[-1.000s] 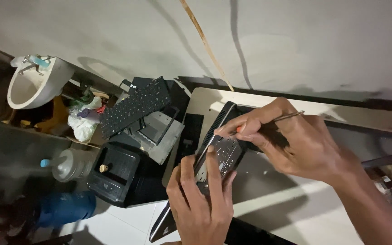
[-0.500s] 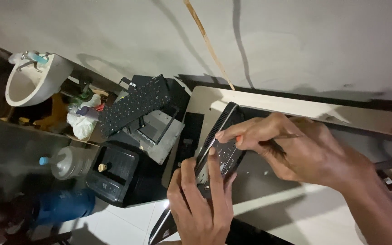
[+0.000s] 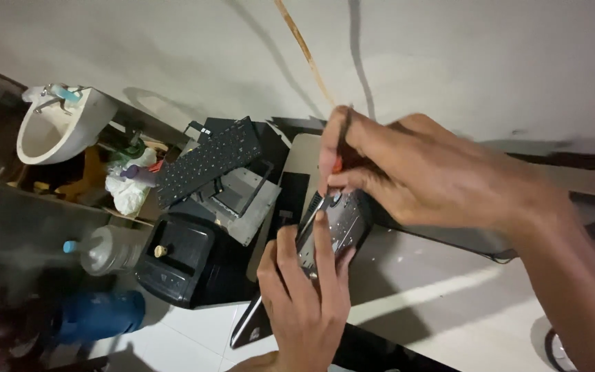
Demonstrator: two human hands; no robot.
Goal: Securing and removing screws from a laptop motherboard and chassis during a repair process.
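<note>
- Pinched in the right hand [image 3: 414,172], a screwdriver [image 3: 339,148] has been raised upright.
- Clamped by the left hand [image 3: 304,289], the small device [image 3: 335,227] stays just below.

from my feed i see a pale plaster wall [image 3: 173,48] with an orange streak, a white basin [image 3: 56,127] at left, a black keyboard [image 3: 208,160] atop stacked hardware, white floor tiles [image 3: 194,331], and dim, shadowy light.
</note>
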